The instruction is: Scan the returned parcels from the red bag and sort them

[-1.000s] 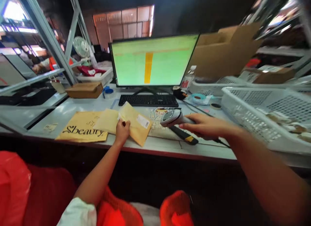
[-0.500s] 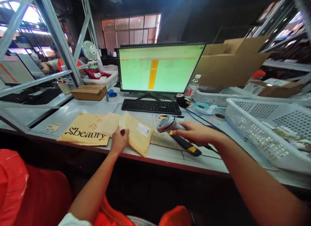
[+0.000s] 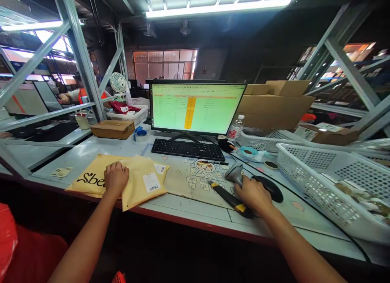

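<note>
My left hand (image 3: 116,179) has its fingers curled at the left edge of a yellow mailer envelope (image 3: 137,189) that bears white barcode labels. That envelope overlaps a second one on the desk and lies partly over a larger mailer (image 3: 91,173) printed with black lettering, which my hand also partly covers. At the right, my right hand (image 3: 254,195) is closed round the handle of a grey barcode scanner (image 3: 234,174), low over the desk mat. A black and yellow utility knife (image 3: 228,197) lies just left of that hand, its rear end beside my fingers.
A monitor (image 3: 198,108) and black keyboard (image 3: 189,149) stand behind. White perforated baskets (image 3: 323,189) line the right side, near a black mouse pad (image 3: 269,188) and the scanner's cable. A cardboard box (image 3: 112,129) and blue tape (image 3: 140,133) sit at the left. Another person works beyond the metal frame.
My left hand has moved left with the labelled envelope, which is now down over the lettered mailer. My right hand has lowered the scanner towards the mat. The view has tilted up.
</note>
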The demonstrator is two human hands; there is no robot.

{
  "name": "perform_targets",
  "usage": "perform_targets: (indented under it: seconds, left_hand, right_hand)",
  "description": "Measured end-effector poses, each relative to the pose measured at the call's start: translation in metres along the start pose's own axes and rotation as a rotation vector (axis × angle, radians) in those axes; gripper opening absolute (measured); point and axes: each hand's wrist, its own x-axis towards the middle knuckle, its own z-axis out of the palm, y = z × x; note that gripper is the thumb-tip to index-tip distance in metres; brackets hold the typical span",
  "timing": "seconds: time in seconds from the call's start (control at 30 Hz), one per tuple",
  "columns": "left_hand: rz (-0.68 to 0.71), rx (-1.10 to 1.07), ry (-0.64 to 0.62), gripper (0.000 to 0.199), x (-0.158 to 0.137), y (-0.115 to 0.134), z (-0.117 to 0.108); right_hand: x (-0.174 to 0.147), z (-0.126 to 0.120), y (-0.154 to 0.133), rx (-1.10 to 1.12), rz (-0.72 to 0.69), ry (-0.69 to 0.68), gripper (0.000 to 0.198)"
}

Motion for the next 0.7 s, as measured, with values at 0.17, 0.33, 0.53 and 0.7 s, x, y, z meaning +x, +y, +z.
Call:
perform_targets:
  seconds: [0.17,0.33,0.53,0.7]
  left_hand:
    - [-0.027,-0.062,-0.184,0.052,0.007,-0.010,0.024]
    - [0.015,-0.081,-0.214,0.052,0.005,-0.015,0.033]
    - [-0.004,-0.233,-0.208,0.030,0.009,-0.021,0.035]
    - [0.003,-0.362,-0.084,0.015,0.007,-0.022,0.038]
  right_hand:
    - [0.019,-0.027,-0.036,0.143,-0.138,0.146,0.055]
    - [0.060,-0.011,-0.089,0.212,-0.299,-0.084,0.045]
    - [0.092,0.012,-0.105,0.233,-0.171,-0.067,0.072]
    - [0.104,0.014,-0.117,0.230,-0.177,-0.036,0.065]
